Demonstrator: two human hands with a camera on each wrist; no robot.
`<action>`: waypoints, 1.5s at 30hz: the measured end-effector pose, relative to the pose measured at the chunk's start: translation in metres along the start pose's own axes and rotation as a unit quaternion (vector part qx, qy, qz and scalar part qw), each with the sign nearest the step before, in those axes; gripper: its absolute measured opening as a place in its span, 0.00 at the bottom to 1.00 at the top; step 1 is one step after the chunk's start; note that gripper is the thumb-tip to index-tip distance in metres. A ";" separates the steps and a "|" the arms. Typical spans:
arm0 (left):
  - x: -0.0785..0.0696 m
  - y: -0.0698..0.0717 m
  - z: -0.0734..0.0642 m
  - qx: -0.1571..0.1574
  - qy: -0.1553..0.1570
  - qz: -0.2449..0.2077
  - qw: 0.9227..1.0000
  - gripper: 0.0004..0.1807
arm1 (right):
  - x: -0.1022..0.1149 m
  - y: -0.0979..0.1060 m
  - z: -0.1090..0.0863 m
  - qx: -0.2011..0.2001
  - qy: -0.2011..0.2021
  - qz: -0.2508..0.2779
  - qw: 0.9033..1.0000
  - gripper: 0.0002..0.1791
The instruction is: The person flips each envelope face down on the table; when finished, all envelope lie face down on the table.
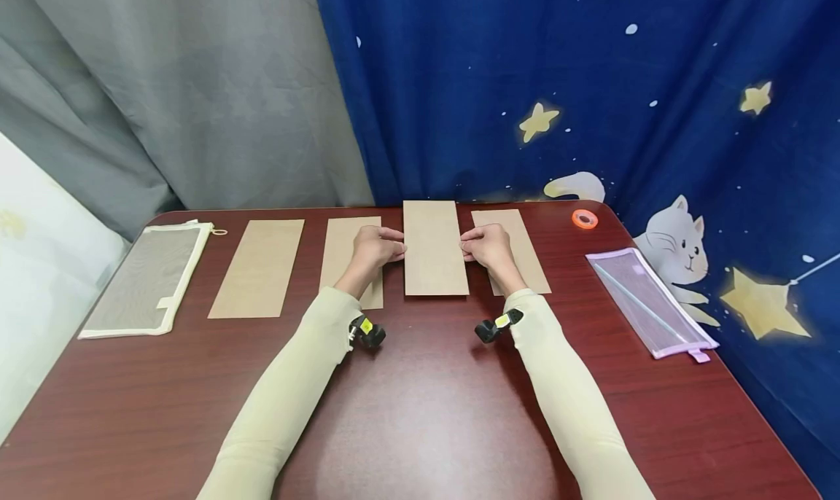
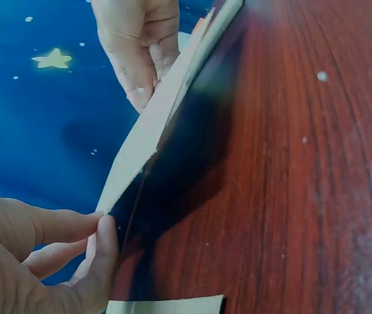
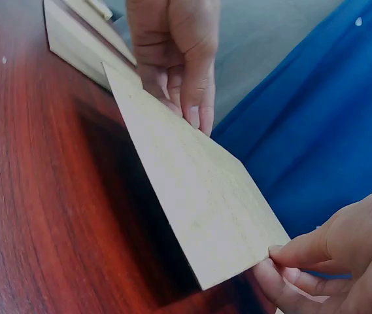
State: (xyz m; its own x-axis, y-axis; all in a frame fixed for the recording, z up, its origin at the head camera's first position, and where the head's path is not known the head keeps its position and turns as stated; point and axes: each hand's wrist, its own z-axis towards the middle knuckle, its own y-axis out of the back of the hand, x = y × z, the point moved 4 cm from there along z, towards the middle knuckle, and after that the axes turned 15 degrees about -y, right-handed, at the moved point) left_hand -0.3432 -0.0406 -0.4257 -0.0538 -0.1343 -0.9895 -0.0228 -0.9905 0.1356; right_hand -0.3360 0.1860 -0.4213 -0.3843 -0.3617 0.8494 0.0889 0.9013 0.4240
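Observation:
A rectangular brown kraft-paper piece [image 1: 433,252] is held up off the table between both hands, its shadow falling beneath it in the wrist views. My left hand [image 1: 375,251] pinches its left edge between thumb and fingers. At the opposite edge, my right hand [image 1: 491,247] pinches it the same way, thumb and finger at a corner in the right wrist view. Similar kraft-paper pieces lie flat: one [image 1: 257,268] at the far left, another [image 1: 336,243] partly hidden under the left hand, and a third [image 1: 528,256] partly behind the right hand.
A white-edged mesh zip pouch [image 1: 167,314] lies at the table's left. On the right are a purple mesh pouch [image 1: 639,303] with a thin pale stick inside and, near the back edge, an orange roll of tape [image 1: 584,219]. Curtains [image 1: 459,84] hang right behind the table [image 1: 420,412].

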 end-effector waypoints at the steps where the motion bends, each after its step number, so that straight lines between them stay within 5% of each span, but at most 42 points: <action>1: 0.000 -0.001 0.001 0.001 -0.005 0.013 1.000 0.15 | -0.001 -0.001 0.001 -0.003 -0.001 -0.011 1.000 0.09; 9: 0.003 -0.004 0.004 0.004 -0.026 0.128 0.991 0.10 | 0.000 -0.008 0.002 -0.035 0.001 -0.104 0.994 0.09; 20: -0.002 -0.008 0.002 0.024 -0.043 0.229 0.972 0.06 | 0.009 -0.012 -0.004 -0.103 0.048 -0.243 0.963 0.08; 27: -0.009 -0.012 -0.001 0.034 -0.069 0.291 0.954 0.06 | 0.010 -0.011 -0.004 -0.097 0.041 -0.241 0.965 0.09; 32: -0.014 -0.018 -0.005 0.028 -0.094 0.314 0.944 0.11 | 0.006 -0.004 -0.004 -0.058 0.030 -0.220 0.973 0.13; 39: -0.019 -0.033 -0.007 0.020 -0.096 0.286 0.953 0.13 | 0.002 0.029 -0.002 -0.036 0.021 -0.168 0.985 0.17; 45: -0.023 -0.051 -0.004 0.050 -0.062 0.210 0.975 0.11 | 0.000 0.064 0.006 -0.071 -0.002 -0.180 0.981 0.18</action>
State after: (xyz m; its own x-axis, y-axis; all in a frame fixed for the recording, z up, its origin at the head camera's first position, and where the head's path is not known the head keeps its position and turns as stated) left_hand -0.3370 0.0129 -0.4105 -0.1992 -0.5161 -0.8330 -0.0689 -0.8406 0.5373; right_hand -0.3355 0.2455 -0.3959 -0.4188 -0.6484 0.6357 0.0746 0.6732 0.7357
